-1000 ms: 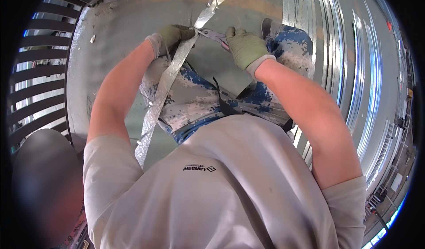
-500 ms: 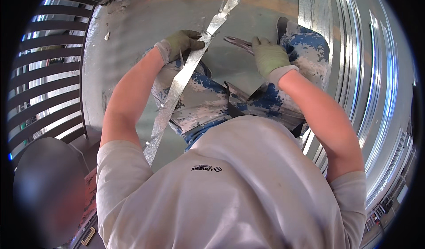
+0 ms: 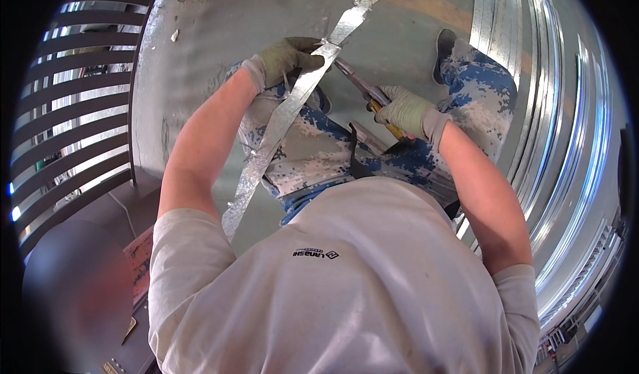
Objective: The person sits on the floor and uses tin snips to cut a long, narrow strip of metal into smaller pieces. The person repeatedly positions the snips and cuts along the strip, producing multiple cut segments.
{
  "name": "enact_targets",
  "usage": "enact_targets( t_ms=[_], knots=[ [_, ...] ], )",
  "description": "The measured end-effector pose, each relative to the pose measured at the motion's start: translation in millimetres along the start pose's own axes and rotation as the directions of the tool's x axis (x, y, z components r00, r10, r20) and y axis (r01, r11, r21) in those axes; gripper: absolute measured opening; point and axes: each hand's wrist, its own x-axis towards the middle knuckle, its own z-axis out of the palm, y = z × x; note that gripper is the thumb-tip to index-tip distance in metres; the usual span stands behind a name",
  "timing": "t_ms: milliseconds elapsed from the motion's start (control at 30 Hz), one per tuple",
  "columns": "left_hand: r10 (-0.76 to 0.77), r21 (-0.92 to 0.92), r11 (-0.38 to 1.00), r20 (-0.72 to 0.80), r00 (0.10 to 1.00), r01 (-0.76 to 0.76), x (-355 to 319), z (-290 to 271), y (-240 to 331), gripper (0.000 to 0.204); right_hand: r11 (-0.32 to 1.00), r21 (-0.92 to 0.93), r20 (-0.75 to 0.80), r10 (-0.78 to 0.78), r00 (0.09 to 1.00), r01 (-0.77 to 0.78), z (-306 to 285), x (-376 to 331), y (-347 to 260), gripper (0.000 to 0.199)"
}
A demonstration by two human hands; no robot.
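A long, shiny metal strip [image 3: 287,111] slants from beside my left side up to the far floor, with bent tabs sticking out along its edges. My left hand [image 3: 285,61], in a greenish work glove, is closed on the strip's left edge. In my gloved right hand [image 3: 406,112] is a pair of tin snips [image 3: 365,89] with yellow handles. Their tips are at the strip's right edge, just below my left fingers; whether they touch it I cannot tell. My right fingers are wrapped round the handles.
Several long metal strips [image 3: 526,94] lie along the right side. A dark slatted rack [image 3: 100,58] stands at the left, with a red surface [image 3: 140,261] below it. My legs [image 3: 479,81], in camouflage trousers, are spread on the grey floor [image 3: 219,14].
My right hand has turned, bringing the snips' tips up to the strip and the yellow handles into sight. The left hand still holds the strip. The whole view has shifted slightly.
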Motion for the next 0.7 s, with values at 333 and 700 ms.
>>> enact_targets(
  t_ms=[333, 700],
  knots=[
    [0.002, 0.027, 1.000, 0.032, 0.999, -0.003, 6, -2, -4, 0.065, 0.979, 0.033, -0.071, -0.197, 0.978, 0.200, 5, 33, 31, 0.034],
    [-0.004, 0.046, 0.999, -0.001, 1.000, 0.004, 9, -2, -6, 0.067, 0.978, 0.004, -0.033, -0.211, 0.977, 0.211, 5, 26, 26, 0.033]
  ],
)
